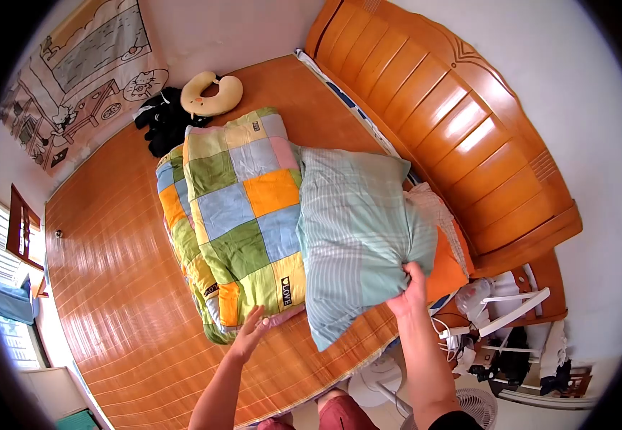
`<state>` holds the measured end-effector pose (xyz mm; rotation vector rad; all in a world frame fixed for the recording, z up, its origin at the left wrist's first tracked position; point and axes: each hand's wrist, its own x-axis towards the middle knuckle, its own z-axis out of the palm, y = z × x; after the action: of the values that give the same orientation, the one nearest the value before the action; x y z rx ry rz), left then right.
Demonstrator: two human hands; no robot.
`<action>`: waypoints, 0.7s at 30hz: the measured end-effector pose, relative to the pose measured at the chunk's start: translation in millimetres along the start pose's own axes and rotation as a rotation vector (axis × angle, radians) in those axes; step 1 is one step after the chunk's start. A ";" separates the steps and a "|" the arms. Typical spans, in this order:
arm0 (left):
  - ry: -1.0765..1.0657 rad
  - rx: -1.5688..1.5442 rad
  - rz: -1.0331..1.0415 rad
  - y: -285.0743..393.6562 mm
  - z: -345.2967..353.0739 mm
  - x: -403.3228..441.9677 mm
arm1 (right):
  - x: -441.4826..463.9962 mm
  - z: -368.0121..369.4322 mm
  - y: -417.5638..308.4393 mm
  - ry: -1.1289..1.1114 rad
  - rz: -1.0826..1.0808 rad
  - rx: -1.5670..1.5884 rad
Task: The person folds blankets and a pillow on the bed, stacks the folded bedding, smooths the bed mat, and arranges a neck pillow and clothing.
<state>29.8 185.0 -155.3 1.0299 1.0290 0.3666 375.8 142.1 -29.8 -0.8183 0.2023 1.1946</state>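
Note:
A light teal plaid pillow [357, 233] lies at the right part of the bed, its lower right corner gripped by my right hand [410, 290], with the fabric creased at the fingers. My left hand [252, 331] is held with fingers apart near the lower edge of a folded patchwork quilt [243, 208], holding nothing. The quilt has green, blue, orange and yellow squares, and the pillow touches its right side. Partly under the pillow's right side are an orange cloth [445, 269] and a pinkish patterned cloth [433, 204].
The bed has a brown mat [117, 265] and a wooden headboard [454, 115]. A yellow neck pillow [212, 94] and black fabric [164, 125] lie at the far side. Fans [375, 380], cables and a cluttered bedside table [519, 287] stand near my right arm.

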 end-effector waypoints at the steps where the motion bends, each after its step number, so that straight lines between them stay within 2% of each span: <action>1: -0.060 -0.238 -0.032 2.7 10.2 -15.2 | -28.2 13.6 7.3 -0.013 0.045 0.049; 2: -0.118 -0.473 -0.069 2.5 19.8 -30.8 | -58.3 24.2 25.0 -0.024 0.093 0.101; 4: -0.232 -0.747 -0.176 -1.0 40.1 -54.9 | -121.9 26.5 77.4 -0.030 0.203 0.128; 5: -0.159 -0.900 -0.228 -6.4 41.8 -76.2 | -153.0 4.8 109.0 -0.002 0.353 0.055; 6: -0.086 -1.021 -0.147 8.0 41.4 -101.3 | -184.2 -16.8 140.7 0.018 0.509 -0.013; 7: -0.012 -0.988 -0.145 3.3 29.7 -120.2 | -215.2 -38.3 172.2 0.031 0.662 -0.073; 9: 0.135 -0.850 -0.188 -31.0 -16.2 -168.7 | -265.2 -68.9 185.9 -0.393 0.904 -0.487; 10: 0.202 -0.749 -0.213 -51.2 -44.9 -189.1 | -279.1 -94.1 186.9 -0.567 1.016 -0.866; 11: 0.291 -0.794 -0.220 -62.9 -68.4 -211.6 | -292.5 -117.7 185.4 -0.593 1.010 -1.010; 12: 0.383 -0.836 -0.225 -69.9 -89.7 -232.2 | -300.9 -136.4 181.8 -0.622 1.002 -1.153; 14: 0.506 -0.755 -0.218 -81.2 -127.6 -262.7 | -283.5 -163.1 166.8 -0.580 0.714 -1.233; 15: 0.555 -0.665 -0.277 -92.3 -146.3 -276.6 | -268.5 -142.4 153.8 -0.393 0.507 -1.367; 18: 0.700 -0.472 -0.387 -127.0 -179.3 -303.1 | -193.9 -152.0 151.4 -0.187 -0.179 -1.901; 19: 0.802 -0.490 -0.332 -141.3 -181.8 -306.1 | -166.6 -155.8 154.9 -0.143 -0.250 -1.981; 20: 0.905 -0.506 -0.272 -146.7 -179.8 -306.3 | -138.1 -161.6 162.3 -0.041 -0.171 -1.919; 21: 0.937 -0.479 -0.357 -147.5 -177.6 -307.7 | -115.0 -156.9 170.5 0.013 -0.123 -1.969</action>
<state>-304.1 -5.4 -138.9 0.1845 1.8100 0.7868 223.3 -25.1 -155.2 -2.4252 -1.2175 0.9807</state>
